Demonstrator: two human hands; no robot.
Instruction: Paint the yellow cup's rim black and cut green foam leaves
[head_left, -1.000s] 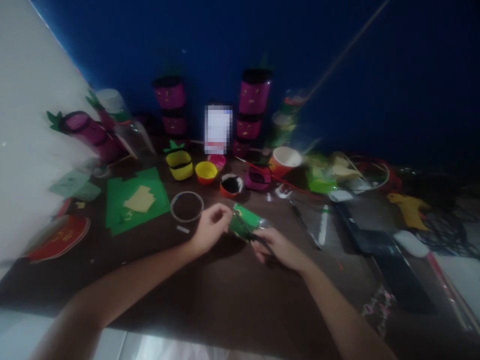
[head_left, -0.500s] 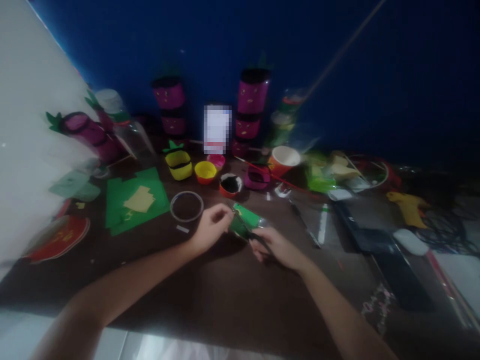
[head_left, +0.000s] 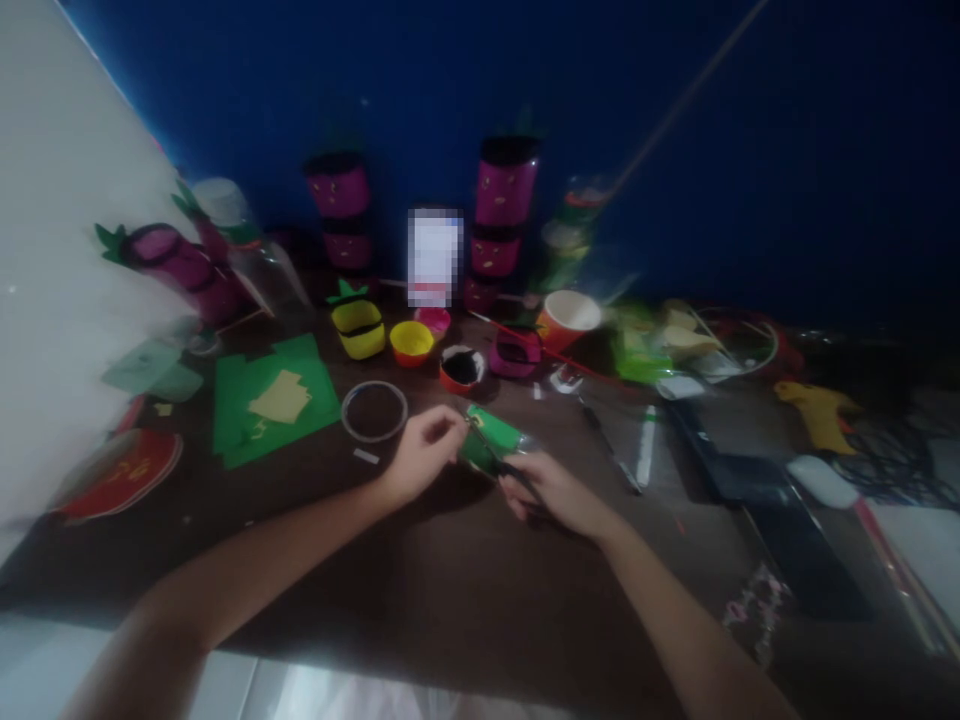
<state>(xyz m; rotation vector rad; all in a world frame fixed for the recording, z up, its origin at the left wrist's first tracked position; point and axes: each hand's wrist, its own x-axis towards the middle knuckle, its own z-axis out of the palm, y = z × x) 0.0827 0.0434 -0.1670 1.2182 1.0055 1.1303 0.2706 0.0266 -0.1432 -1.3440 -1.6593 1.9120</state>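
My right hand (head_left: 540,485) is closed round the dark handles of a pair of scissors (head_left: 491,450), whose blades point up and left toward my other hand. My left hand (head_left: 431,445) has thumb and fingers pinched together by the blade tips; whatever they hold is too small to make out. Below and behind the scissors, between both hands, lies a green packet or tube (head_left: 499,430). A clear round ring-like lid (head_left: 374,411) rests left of my left hand. Green sheets (head_left: 322,395) with pale yellow paper pieces (head_left: 281,398) on them lie farther left.
Small cups, one yellow (head_left: 358,330) and one with black contents (head_left: 461,370), stand behind my hands. Purple decorated containers (head_left: 506,195) and a lit phone (head_left: 435,255) are at the back. A pen (head_left: 611,445), a marker (head_left: 646,447) and a yellow glue gun (head_left: 817,415) lie right.
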